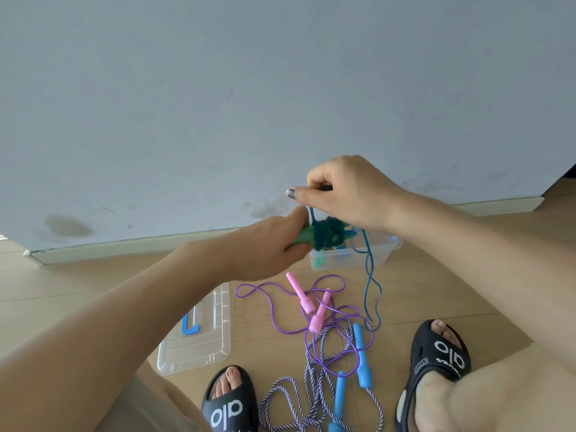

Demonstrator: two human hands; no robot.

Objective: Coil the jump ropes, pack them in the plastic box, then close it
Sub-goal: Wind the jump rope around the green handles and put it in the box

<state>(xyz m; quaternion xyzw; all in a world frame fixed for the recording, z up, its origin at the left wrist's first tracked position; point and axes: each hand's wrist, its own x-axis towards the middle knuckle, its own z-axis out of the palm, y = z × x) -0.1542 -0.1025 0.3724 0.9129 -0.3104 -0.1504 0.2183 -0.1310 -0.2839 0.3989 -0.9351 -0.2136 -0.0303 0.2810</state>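
A room in a home, by the look of it: pale wood-plank floor (93,285), a scuffed, stained grey wall (218,88) with a light skirting board (124,246), and the person's feet in black slide sandals (439,353) among jump ropes (321,310).

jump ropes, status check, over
Left hand grips green handles, right hand winds teal rope around them. Above open plastic box. Purple rope and striped rope loose on floor; lid off.

Floor left of lid (199,332) bare — loose ropes (324,325) clutter the middle.
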